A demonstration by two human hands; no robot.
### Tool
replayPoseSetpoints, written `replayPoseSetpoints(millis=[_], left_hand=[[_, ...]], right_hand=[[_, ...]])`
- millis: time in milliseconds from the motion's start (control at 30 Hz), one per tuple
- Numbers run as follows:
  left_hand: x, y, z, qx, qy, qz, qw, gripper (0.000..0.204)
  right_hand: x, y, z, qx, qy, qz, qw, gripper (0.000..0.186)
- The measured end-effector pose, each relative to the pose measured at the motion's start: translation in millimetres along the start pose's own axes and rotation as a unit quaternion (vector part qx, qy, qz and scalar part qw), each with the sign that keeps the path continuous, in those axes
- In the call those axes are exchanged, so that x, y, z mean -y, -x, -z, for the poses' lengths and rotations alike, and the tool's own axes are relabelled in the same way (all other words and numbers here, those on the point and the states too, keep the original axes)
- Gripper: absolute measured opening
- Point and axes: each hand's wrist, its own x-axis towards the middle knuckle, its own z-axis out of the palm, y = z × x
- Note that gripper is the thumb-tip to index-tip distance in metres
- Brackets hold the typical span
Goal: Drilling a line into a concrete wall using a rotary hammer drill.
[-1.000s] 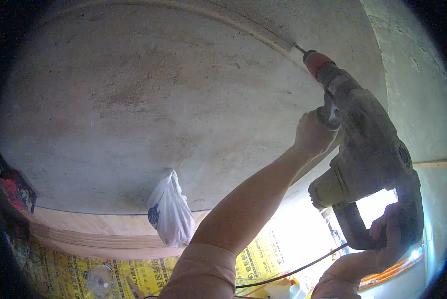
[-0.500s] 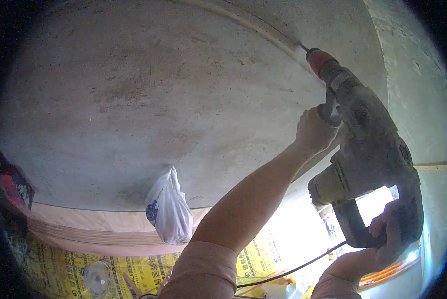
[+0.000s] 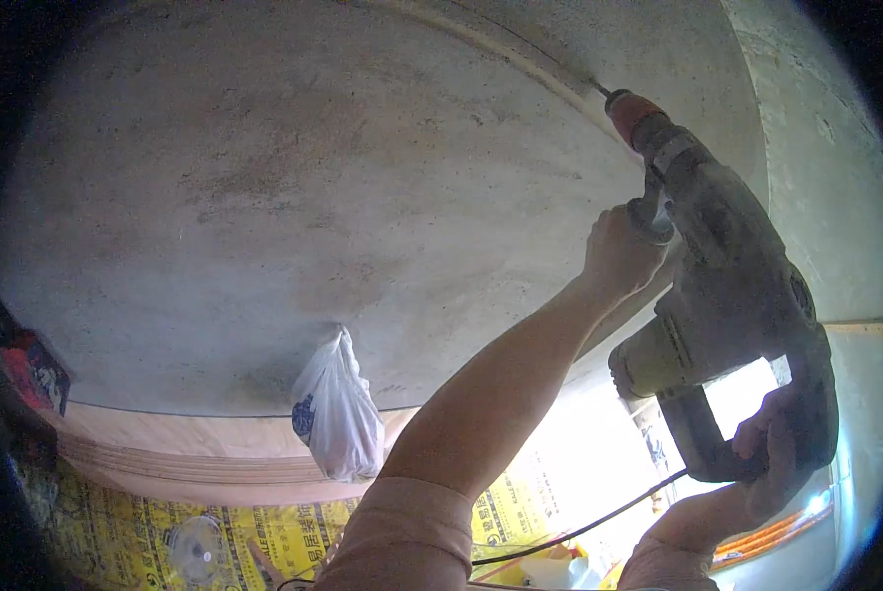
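Note:
A large dusty rotary hammer drill [image 3: 732, 256] with a reddish chuck collar points up and to the left. Its thin bit meets the grey concrete surface [image 3: 294, 197] beside a pale raised strip; how deep the tip sits I cannot tell. My left hand [image 3: 623, 251] is closed around the drill's side handle, near the front of the body. Around the rear grip, my right hand [image 3: 771, 448] is wrapped from below, its fingers inside the handle loop. A black power cord [image 3: 589, 527] runs from the drill's base down to the left.
A white plastic bag [image 3: 340, 414] hangs against the grey surface at lower left. Below it are pinkish boards [image 3: 195, 463], yellow printed sheeting [image 3: 313, 527] and a clear round fan-like object [image 3: 197, 552]. Orange tubes [image 3: 776, 542] run along the lower right, by the pale wall [image 3: 825, 197].
Almost nothing differs. The drill's rear and my right hand sit very slightly higher, while the bit stays at the same spot on the concrete.

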Motion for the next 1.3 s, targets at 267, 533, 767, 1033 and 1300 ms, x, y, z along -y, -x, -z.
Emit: replayPoseSetpoints(millis=[267, 533, 767, 1033, 1300], left_hand=[[-2, -1, -2, -0.02, -0.048, -0.009, 0.999, 0.03], [-5, -7, 3, -0.004, -0.056, 0.007, 0.998, 0.029], [-1, -10, 12, -0.007, -0.088, 0.015, 0.996, 0.028], [4, -9, 3, -0.007, -0.109, -0.004, 0.994, 0.028], [10, -12, 2, -0.014, -0.092, -0.023, 0.995, 0.027]], right_hand=[[5, 4, -13, -0.08, 0.003, 0.022, 0.997, 0.033], [-2, -2, 2, -0.013, -0.001, 0.021, 1.0, 0.033], [2, -4, -16, -0.007, -0.014, 0.009, 1.0, 0.032], [-13, -4, 3, 0.028, -0.005, 0.045, 0.999, 0.029], [-8, -5, -2, 0.012, 0.001, 0.01, 1.0, 0.032]])
